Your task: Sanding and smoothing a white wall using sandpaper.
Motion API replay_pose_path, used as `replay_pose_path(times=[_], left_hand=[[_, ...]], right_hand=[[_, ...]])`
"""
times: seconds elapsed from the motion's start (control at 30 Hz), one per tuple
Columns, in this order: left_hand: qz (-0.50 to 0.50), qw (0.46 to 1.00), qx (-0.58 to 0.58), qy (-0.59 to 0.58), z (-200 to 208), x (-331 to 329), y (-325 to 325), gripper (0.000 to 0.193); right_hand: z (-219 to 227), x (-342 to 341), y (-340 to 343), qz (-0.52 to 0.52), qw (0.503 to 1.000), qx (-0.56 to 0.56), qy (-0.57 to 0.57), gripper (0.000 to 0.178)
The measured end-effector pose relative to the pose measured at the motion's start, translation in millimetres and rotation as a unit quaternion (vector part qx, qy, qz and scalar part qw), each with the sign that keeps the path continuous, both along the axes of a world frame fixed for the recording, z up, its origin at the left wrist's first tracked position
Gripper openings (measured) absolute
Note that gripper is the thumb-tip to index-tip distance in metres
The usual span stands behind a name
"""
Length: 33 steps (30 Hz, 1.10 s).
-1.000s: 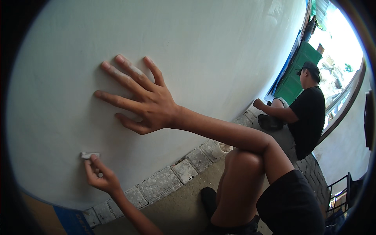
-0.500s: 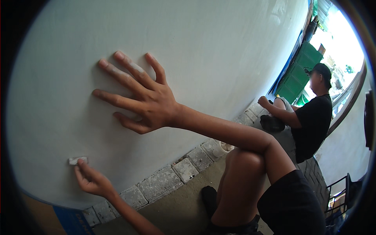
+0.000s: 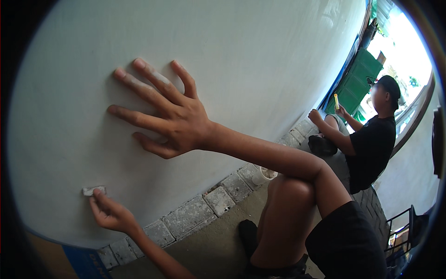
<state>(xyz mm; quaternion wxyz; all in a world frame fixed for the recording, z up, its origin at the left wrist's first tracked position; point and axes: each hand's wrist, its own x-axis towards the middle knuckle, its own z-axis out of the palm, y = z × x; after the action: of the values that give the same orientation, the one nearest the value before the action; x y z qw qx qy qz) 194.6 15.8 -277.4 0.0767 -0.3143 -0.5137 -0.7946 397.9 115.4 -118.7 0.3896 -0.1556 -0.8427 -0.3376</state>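
At the lower left, my left hand (image 3: 114, 214) pinches a small whitish block (image 3: 94, 190) between thumb and fingers. The block lies against the pale wall (image 3: 260, 56), and its exact kind I cannot make out. Higher up, my right hand (image 3: 179, 121) rests on the same wall with its fingers spread apart, holding nothing. White powder marks a few of its fingers. My right forearm reaches in from the right, passing just above my bent knee (image 3: 290, 190).
Grey paving blocks (image 3: 190, 216) line the wall's foot, with a white pot (image 3: 262, 176) beside them. Blue-and-brown cardboard (image 3: 79, 260) lies at lower left. A co-worker in black (image 3: 374, 144) sits at right, holding a yellow strip-like tool (image 3: 336, 101), near a green panel (image 3: 355, 81).
My left hand and the block have shifted very slightly right. My right hand stays nearly in place. The co-worker has lifted a hand with the yellow tool into view.
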Motion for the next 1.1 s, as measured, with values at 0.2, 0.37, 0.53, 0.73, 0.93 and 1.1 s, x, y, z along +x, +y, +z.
replay_pose_path(times=[0.2,0.37,0.53,0.73,0.93,1.1], left_hand=[[-0.021,0.999,-0.036,-0.001,-11.1,23.4,1.8,0.028],[-0.014,0.996,-0.062,0.064,-7.2,31.1,1.4,0.027],[0.011,0.998,-0.035,-0.050,8.6,-5.4,-5.1,0.027],[-0.033,0.999,-0.038,-0.010,-10.9,34.8,3.1,0.026],[-0.008,0.998,-0.026,0.050,-8.0,15.6,5.8,0.027],[0.007,0.996,-0.017,-0.087,-0.6,-7.4,-4.0,0.029]], right_hand=[[-1.2,-2.5,1.7,0.008,1.000,0.004,0.012,0.054],[-1.2,-0.7,-0.6,0.005,1.000,0.006,0.009,0.055],[0.1,1.3,-0.2,0.004,1.000,-0.004,-0.002,0.058],[-5.5,-2.9,1.1,0.010,1.000,-0.016,0.013,0.064],[-6.3,-4.5,2.3,0.009,1.000,-0.014,0.014,0.063],[-6.3,-3.6,2.4,0.013,1.000,-0.016,0.008,0.064]])
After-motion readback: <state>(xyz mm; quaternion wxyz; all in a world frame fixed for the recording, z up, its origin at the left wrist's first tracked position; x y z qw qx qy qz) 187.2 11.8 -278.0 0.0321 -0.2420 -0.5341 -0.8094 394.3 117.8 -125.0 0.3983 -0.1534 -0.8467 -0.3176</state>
